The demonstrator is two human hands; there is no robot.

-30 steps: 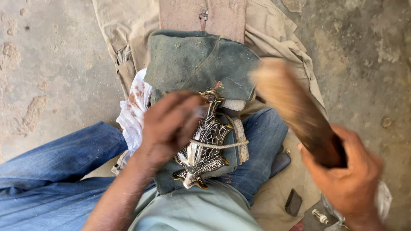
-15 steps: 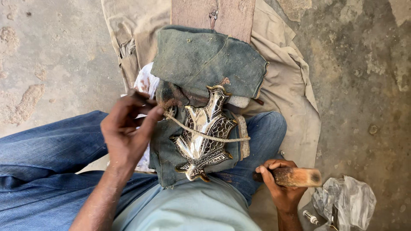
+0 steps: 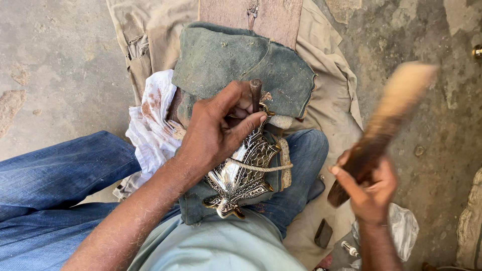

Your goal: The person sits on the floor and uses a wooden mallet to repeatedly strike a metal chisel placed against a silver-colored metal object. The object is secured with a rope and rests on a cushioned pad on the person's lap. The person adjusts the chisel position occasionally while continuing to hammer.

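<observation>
An ornate, shiny silver metal piece [image 3: 240, 175] lies on a blue denim pad [image 3: 236, 65] across my lap, tied down by a thin cord [image 3: 261, 168]. My left hand [image 3: 216, 128] grips a dark metal punch [image 3: 255, 93] upright over the top of the piece. To the right, my right hand [image 3: 369, 188] is raised and holds a wooden mallet [image 3: 389, 118] by its dark end; the pale end is blurred by motion.
A stained white cloth [image 3: 150, 125] lies left of the pad. A wooden plank [image 3: 251, 17] and beige fabric [image 3: 326, 80] sit beyond my knees on a concrete floor [image 3: 55, 65]. A clear plastic bag [image 3: 404, 228] and a small dark block [image 3: 323, 233] lie at the lower right.
My left hand has set the punch upright on the piece. My right hand, low beside my leg half a second ago, has swung the mallet up.
</observation>
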